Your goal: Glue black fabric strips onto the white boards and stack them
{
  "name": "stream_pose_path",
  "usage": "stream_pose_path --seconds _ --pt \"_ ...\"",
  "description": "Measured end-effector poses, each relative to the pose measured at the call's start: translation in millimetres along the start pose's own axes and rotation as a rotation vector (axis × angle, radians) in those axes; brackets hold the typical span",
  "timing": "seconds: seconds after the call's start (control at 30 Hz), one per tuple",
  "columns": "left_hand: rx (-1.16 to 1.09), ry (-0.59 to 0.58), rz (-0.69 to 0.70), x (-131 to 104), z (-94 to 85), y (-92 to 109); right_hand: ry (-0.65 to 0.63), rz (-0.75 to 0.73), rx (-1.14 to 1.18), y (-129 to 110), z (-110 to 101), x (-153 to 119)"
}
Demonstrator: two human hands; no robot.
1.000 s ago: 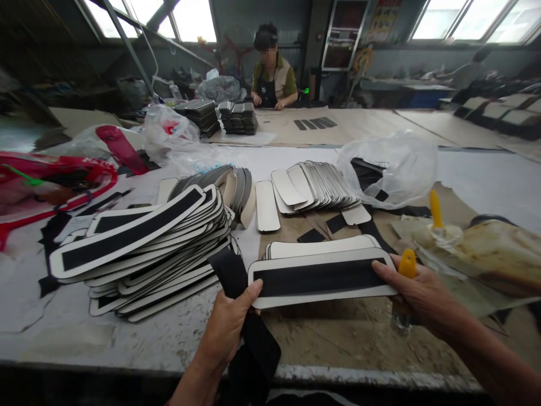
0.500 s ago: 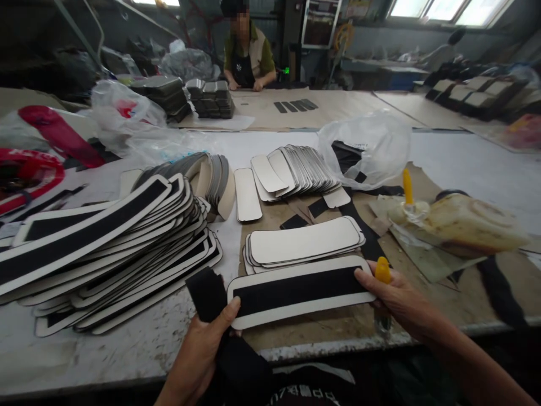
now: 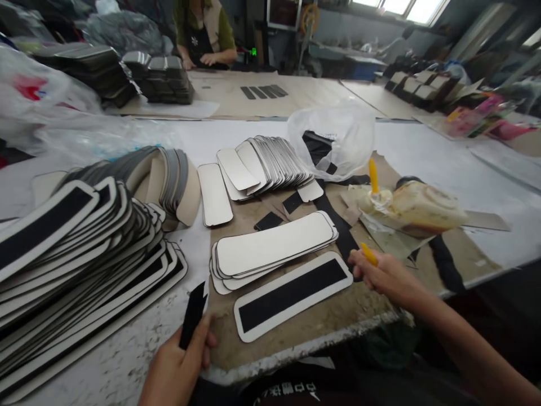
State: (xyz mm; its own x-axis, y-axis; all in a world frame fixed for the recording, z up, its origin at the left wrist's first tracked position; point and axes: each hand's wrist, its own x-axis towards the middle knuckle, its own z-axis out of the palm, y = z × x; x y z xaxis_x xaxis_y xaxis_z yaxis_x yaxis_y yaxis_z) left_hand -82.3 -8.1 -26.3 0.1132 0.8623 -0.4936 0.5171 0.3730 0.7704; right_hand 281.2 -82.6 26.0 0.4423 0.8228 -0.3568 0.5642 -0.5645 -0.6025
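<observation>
A white panel with a black strip along its middle [image 3: 292,294] lies on the brown board near the table's front edge. Left of it, my left hand [image 3: 181,361] is closed round a black strip [image 3: 194,313] that sticks up from the grip. To the right, my right hand [image 3: 376,270] grips a yellow-handled tool [image 3: 369,254], whose lower end is hidden. Just behind the panel is a small stack of plain white panels [image 3: 274,243]. A large pile of black-striped panels [image 3: 84,265] fills the left side.
Farther back sit a row of short white pieces [image 3: 270,166], curved grey and cream pieces [image 3: 169,180] and a clear plastic bag [image 3: 338,141]. A yellowish container [image 3: 426,206] lies at the right. Across the tables stands a person [image 3: 207,34].
Both hands have let go of the striped panel, which now lies on the board. My right hand has moved off to its right, my left hand to its left. The view has shifted rightward.
</observation>
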Motion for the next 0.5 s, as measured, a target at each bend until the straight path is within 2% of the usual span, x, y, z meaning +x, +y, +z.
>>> stream_pose_path --seconds 0.1,0.17,0.27,0.3,0.37,0.5 --pt "-0.069 0.104 0.024 -0.4 -10.6 18.0 0.132 -0.045 -0.055 -14.8 -18.2 -2.3" --pt "-0.126 0.173 0.053 2.0 -11.7 38.0 0.261 -0.151 -0.007 -36.2 -23.7 -7.1" --pt "-0.175 0.208 0.118 13.0 -8.0 64.3 0.527 -0.4 0.13 -81.0 -16.8 -15.4" --pt "-0.157 0.21 0.137 18.0 -6.5 69.6 0.574 -0.481 0.179 -96.3 -10.1 -16.9" --pt "-0.089 0.227 0.172 28.2 -3.8 74.7 0.56 -0.584 0.315 -122.7 8.8 -15.5" --pt "-0.031 0.213 0.22 42.6 -1.1 72.3 0.305 -0.629 0.649 -150.7 55.7 1.8"
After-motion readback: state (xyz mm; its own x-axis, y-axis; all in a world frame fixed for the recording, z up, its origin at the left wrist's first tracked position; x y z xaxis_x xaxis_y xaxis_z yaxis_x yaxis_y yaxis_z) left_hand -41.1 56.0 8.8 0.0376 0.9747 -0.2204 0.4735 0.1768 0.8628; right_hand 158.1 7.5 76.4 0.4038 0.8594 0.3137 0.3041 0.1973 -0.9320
